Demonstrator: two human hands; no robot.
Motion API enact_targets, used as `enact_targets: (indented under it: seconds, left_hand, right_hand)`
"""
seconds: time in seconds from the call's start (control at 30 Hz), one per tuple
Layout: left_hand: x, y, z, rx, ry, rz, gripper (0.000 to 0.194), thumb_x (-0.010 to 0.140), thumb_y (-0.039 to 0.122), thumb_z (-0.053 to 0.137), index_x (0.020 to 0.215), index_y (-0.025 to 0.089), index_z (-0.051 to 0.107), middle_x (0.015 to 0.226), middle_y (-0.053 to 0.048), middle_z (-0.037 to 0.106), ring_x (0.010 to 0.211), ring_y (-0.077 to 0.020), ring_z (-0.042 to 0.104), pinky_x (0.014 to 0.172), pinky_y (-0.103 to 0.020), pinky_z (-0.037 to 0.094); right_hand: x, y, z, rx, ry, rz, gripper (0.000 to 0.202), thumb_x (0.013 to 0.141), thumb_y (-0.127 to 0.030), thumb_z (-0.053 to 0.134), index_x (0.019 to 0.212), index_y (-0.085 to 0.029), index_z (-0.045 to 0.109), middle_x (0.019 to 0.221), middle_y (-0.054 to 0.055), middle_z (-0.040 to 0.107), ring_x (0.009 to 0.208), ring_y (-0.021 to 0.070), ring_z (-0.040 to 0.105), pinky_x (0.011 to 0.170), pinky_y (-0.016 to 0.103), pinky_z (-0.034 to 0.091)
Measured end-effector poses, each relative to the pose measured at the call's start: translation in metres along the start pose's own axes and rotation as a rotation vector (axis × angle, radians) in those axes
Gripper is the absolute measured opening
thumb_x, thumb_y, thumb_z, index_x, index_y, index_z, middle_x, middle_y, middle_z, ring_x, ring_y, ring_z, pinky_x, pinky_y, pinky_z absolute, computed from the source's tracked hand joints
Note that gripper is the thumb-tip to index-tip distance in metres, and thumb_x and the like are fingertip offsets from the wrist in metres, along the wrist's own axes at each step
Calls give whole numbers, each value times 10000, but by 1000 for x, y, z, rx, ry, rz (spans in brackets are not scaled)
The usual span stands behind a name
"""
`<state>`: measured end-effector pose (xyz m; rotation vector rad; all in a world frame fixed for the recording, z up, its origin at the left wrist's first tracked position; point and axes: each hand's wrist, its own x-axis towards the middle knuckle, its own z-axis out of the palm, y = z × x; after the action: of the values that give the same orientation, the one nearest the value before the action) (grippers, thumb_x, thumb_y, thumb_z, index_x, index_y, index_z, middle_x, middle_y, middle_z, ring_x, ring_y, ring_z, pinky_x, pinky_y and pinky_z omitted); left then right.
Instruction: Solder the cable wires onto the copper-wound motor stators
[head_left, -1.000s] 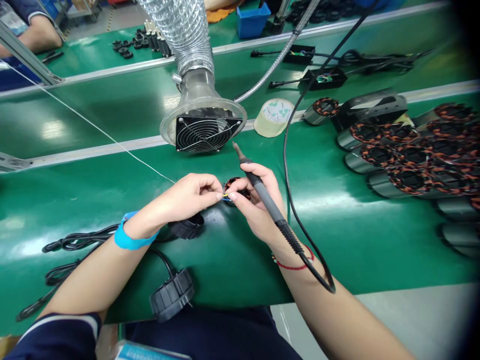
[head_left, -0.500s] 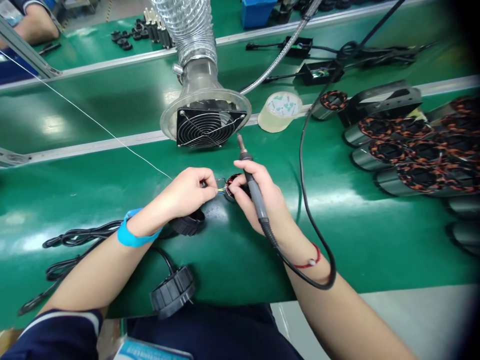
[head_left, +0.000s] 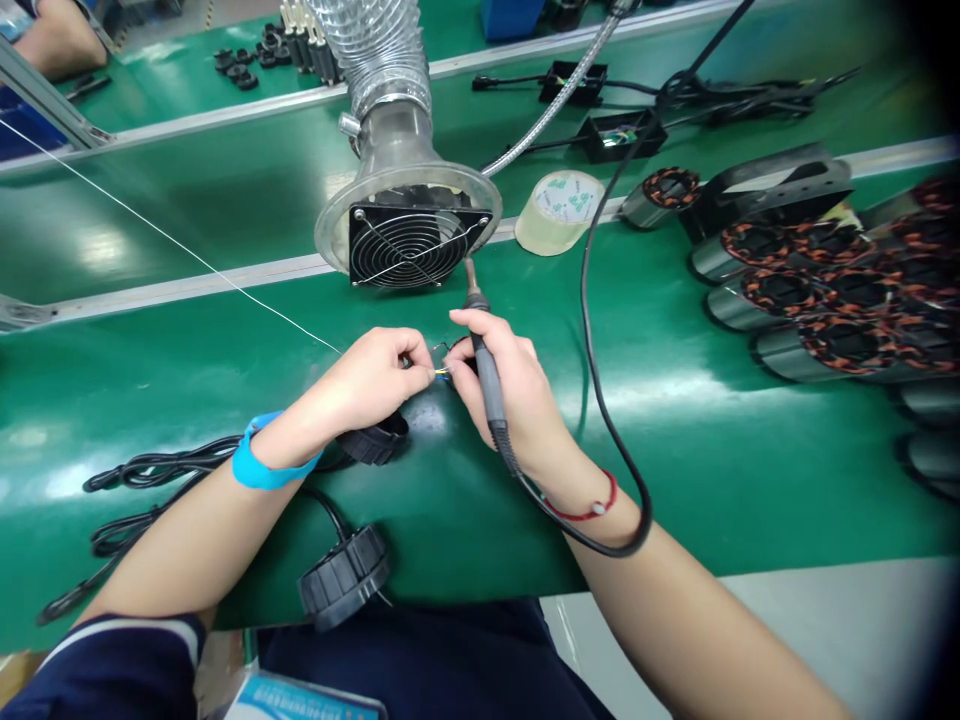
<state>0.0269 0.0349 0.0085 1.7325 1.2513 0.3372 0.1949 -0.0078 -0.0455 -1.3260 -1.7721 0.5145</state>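
My left hand (head_left: 379, 378) is closed, its thumb and forefinger pinching thin yellow and blue wires (head_left: 441, 375). A thin pale strand (head_left: 195, 255), perhaps solder, runs down from the upper left to this hand. Along my right hand (head_left: 521, 390) lies a soldering iron (head_left: 489, 385), held with its tip pointing up and away, near the fan. The right thumb and fingertips also meet at the wires' other end. A small copper-wound part there is mostly hidden behind the right fingers. Beneath my left hand sits a black ribbed cap (head_left: 375, 442).
A fume-extractor fan (head_left: 416, 245) on a foil duct stands just ahead. A tape roll (head_left: 559, 212) is beside it. Several copper-wound stators (head_left: 840, 345) crowd the right. Another black cap (head_left: 346, 577) and coiled cables (head_left: 161, 465) lie left. The iron's cord (head_left: 600, 390) loops over my right forearm.
My right hand and the soldering iron have shifted slightly left, closer to my left hand. The copper-wound part is now more covered. My left hand keeps its pinch on the wires.
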Motion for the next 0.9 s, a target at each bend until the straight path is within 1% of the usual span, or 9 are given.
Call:
enact_targets:
  seconds: [0.07, 0.13, 0.2, 0.27, 0.33, 0.4, 0.5, 0.6, 0.9]
  left_hand:
    - [0, -1, -1, 23, 7, 13, 84, 745, 151, 573, 662, 155, 576, 573, 65, 502, 529, -73, 387, 552, -237, 317]
    - [0, -1, -1, 37, 7, 13, 87, 751, 157, 572, 664, 156, 577, 584, 60, 517, 536, -76, 401, 550, -239, 319]
    - [1, -1, -1, 52, 4, 17, 95, 756, 159, 575, 661, 156, 577, 589, 57, 525, 540, -76, 408, 551, -241, 322]
    - [3, -2, 0, 75, 3, 35, 101, 761, 151, 574, 660, 155, 576, 596, 54, 531, 542, -75, 411, 563, -244, 331]
    - [4, -3, 0, 104, 16, 64, 101, 764, 137, 570, 665, 153, 577, 616, 49, 544, 552, -75, 423, 581, -248, 342]
    - [6, -4, 1, 134, 31, 89, 104, 766, 127, 565, 666, 152, 577, 646, 41, 562, 571, -79, 444, 595, -253, 350]
    - [5, -4, 2, 169, 43, 116, 114, 763, 114, 559, 657, 153, 570, 678, 33, 571, 592, -84, 454, 604, -260, 348]
    - [4, -4, 2, 179, 47, 121, 123, 764, 110, 557, 649, 153, 562, 694, 29, 570, 600, -86, 449, 608, -265, 346]
    - [3, -2, 2, 168, 35, 117, 126, 769, 132, 552, 646, 158, 553, 680, 26, 557, 602, -88, 445, 609, -262, 352]
  right_hand:
    - [1, -2, 2, 20, 27, 10, 440, 854, -145, 544, 1273, -266, 486, 881, -11, 705, 876, 207, 662, 892, 425, 470]
    - [-4, -5, -4, 55, 69, 28, 446, 867, -160, 556, 1292, -276, 489, 938, -3, 720, 911, 207, 673, 886, 419, 493]
    - [-14, -9, -16, 81, 115, 68, 419, 908, -189, 548, 1312, -291, 504, 945, 0, 732, 908, 202, 684, 847, 399, 529]
    - [-28, -15, -29, 106, 158, 106, 399, 938, -217, 548, 1329, -298, 526, 890, -1, 733, 842, 191, 696, 773, 370, 564]
    - [-43, -19, -36, 141, 223, 114, 369, 929, -224, 584, 1292, -291, 577, 960, 20, 723, 789, 184, 695, 709, 360, 581]
    - [-57, -21, -35, 165, 311, 110, 314, 893, -195, 634, 1196, -274, 636, 1003, 30, 700, 736, 172, 685, 656, 354, 582]
    - [-72, -17, -26, 213, 396, 70, 295, 836, -125, 680, 1105, -242, 647, 834, -9, 667, 609, 141, 658, 552, 307, 558]
    - [-79, -11, -18, 236, 384, 60, 299, 815, -114, 697, 1087, -222, 633, 773, -25, 654, 558, 133, 659, 497, 278, 540]
    - [-79, -10, -17, 248, 362, 68, 303, 810, -121, 700, 1086, -220, 626, 762, -20, 681, 583, 150, 694, 514, 287, 570]
